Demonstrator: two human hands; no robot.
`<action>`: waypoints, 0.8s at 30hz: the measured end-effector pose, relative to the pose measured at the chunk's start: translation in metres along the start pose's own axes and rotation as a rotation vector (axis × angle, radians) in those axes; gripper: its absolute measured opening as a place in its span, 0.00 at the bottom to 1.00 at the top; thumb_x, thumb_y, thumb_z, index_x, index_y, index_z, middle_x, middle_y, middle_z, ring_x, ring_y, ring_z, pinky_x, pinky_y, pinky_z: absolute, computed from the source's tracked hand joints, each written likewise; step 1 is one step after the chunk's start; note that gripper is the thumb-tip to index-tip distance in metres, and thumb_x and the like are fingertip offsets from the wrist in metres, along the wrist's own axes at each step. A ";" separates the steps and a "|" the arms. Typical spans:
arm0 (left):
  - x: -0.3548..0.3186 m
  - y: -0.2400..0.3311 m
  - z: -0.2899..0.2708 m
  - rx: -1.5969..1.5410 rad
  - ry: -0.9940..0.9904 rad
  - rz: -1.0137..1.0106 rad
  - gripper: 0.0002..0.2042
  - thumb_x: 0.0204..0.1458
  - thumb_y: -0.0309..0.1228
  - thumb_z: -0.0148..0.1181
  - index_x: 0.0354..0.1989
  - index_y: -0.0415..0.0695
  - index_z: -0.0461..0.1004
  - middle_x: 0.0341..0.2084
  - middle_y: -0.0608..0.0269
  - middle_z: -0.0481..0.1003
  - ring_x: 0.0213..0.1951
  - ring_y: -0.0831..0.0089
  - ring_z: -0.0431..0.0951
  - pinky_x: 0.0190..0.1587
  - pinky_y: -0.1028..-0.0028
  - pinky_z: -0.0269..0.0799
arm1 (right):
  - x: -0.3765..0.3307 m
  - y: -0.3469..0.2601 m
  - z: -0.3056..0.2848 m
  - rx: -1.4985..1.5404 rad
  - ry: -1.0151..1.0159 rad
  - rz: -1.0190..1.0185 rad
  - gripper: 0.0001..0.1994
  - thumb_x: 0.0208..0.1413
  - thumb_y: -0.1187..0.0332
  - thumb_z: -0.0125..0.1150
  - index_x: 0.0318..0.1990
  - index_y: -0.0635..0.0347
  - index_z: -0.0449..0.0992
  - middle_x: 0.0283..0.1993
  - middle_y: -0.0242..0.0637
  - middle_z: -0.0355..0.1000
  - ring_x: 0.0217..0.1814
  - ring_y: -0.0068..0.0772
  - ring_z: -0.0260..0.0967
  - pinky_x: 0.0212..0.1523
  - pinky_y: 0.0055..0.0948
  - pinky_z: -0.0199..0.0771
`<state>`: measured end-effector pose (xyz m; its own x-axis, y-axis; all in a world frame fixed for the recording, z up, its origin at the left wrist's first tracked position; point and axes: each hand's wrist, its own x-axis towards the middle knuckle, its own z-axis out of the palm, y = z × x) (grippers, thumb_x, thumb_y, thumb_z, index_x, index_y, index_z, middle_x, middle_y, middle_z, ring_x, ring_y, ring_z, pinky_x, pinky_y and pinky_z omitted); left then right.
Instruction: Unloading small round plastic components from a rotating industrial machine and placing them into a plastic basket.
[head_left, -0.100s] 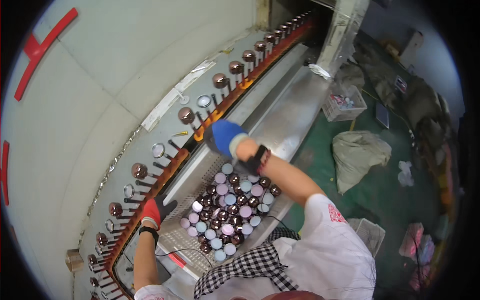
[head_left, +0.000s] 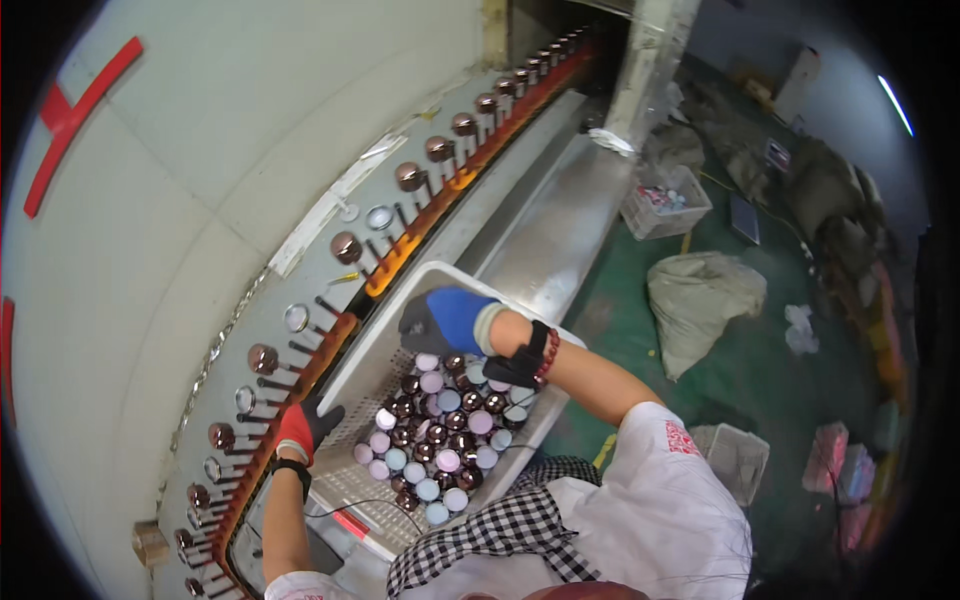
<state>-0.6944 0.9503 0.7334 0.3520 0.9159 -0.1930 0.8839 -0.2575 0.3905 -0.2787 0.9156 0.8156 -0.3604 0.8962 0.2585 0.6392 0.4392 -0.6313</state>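
Note:
My right hand [head_left: 452, 318], in a blue glove with dark fingers, is over the far end of a white perforated basket [head_left: 345, 505]. Its fingers are curled, and whatever they hold is hidden. Shiny dark brown ball-shaped caps [head_left: 437, 433] and round pieces with pale pink and light blue faces [head_left: 448, 460] fill the basket's middle. At the basket's left side, my left hand [head_left: 312, 422] wears a red glove with dark fingers. Its fingers are apart beside a row of upright spindles [head_left: 275, 385], several carrying brown ball caps [head_left: 263, 358].
The curved orange conveyor track [head_left: 400, 255] runs along the left against a pale wall. Beyond the basket lies a metal chute [head_left: 545, 240]. On the green floor at right are a grey sack [head_left: 700, 305], a filled crate [head_left: 668, 205] and another white crate [head_left: 730, 460].
My right hand has moved from the spindles back over the basket. My left hand stays beside the track. The whole view has shifted slightly.

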 end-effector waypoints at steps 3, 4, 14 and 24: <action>0.002 0.007 -0.003 0.017 -0.027 0.007 0.27 0.55 0.49 0.70 0.54 0.38 0.84 0.42 0.39 0.86 0.44 0.51 0.88 0.48 0.58 0.80 | -0.052 -0.020 -0.026 0.063 0.164 0.064 0.18 0.60 0.54 0.65 0.46 0.58 0.87 0.44 0.53 0.83 0.48 0.58 0.82 0.53 0.48 0.82; 0.001 0.000 0.002 -0.109 -0.020 0.041 0.28 0.55 0.48 0.71 0.53 0.35 0.84 0.41 0.41 0.87 0.42 0.58 0.88 0.47 0.60 0.80 | -0.066 -0.021 -0.038 -0.002 0.244 0.050 0.18 0.61 0.55 0.64 0.46 0.60 0.87 0.45 0.54 0.83 0.49 0.59 0.82 0.53 0.48 0.82; 0.031 -0.021 0.023 -0.228 -0.095 0.181 0.26 0.59 0.37 0.67 0.64 0.35 0.78 0.48 0.45 0.86 0.49 0.58 0.86 0.57 0.63 0.78 | -0.260 -0.110 -0.117 -0.259 0.558 0.641 0.17 0.64 0.57 0.61 0.53 0.56 0.86 0.48 0.50 0.84 0.49 0.54 0.83 0.52 0.44 0.82; 0.068 -0.051 0.040 -0.241 -0.183 0.190 0.39 0.61 0.40 0.67 0.79 0.40 0.59 0.51 0.47 0.84 0.47 0.61 0.83 0.51 0.64 0.79 | -0.282 -0.080 0.037 -0.329 0.584 0.815 0.26 0.56 0.51 0.66 0.58 0.55 0.83 0.51 0.53 0.83 0.53 0.59 0.82 0.55 0.52 0.82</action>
<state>-0.7032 1.0134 0.6638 0.5722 0.7823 -0.2462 0.7068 -0.3182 0.6318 -0.2529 0.6252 0.7658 0.5880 0.7805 0.2124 0.7253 -0.3925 -0.5656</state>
